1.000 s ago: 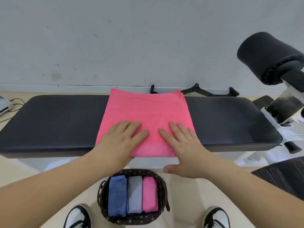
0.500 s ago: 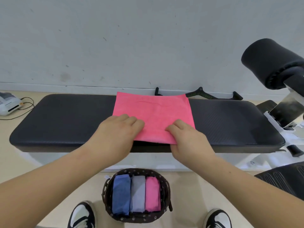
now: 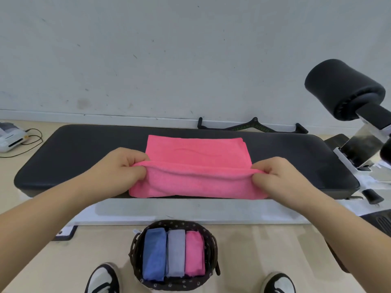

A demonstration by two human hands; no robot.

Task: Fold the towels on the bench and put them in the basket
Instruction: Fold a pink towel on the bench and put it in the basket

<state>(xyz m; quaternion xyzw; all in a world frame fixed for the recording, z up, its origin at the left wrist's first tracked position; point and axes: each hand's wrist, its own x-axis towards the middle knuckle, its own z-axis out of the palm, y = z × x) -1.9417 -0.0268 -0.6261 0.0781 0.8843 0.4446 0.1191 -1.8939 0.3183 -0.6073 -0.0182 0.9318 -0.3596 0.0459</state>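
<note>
A pink towel (image 3: 196, 151) lies on the black padded bench (image 3: 84, 149), its near part raised into a fold. My left hand (image 3: 120, 166) pinches the fold's left end and my right hand (image 3: 277, 176) pinches its right end. The towel's near edge hangs slightly over the bench's front. On the floor below stands a dark woven basket (image 3: 135, 246) holding three folded towels side by side: blue (image 3: 154, 254), grey (image 3: 176, 252) and pink (image 3: 194, 252).
A black roller pad (image 3: 342, 87) on a white frame rises at the right end of the bench. A black handle bar (image 3: 249, 127) lies by the wall. A white device with cables (image 3: 10, 136) sits on the floor at far left. My shoes (image 3: 103, 280) flank the basket.
My hands went from pressing flat on the towel to gripping its near edge, then spread apart to the towel's two sides and lifted a fold.
</note>
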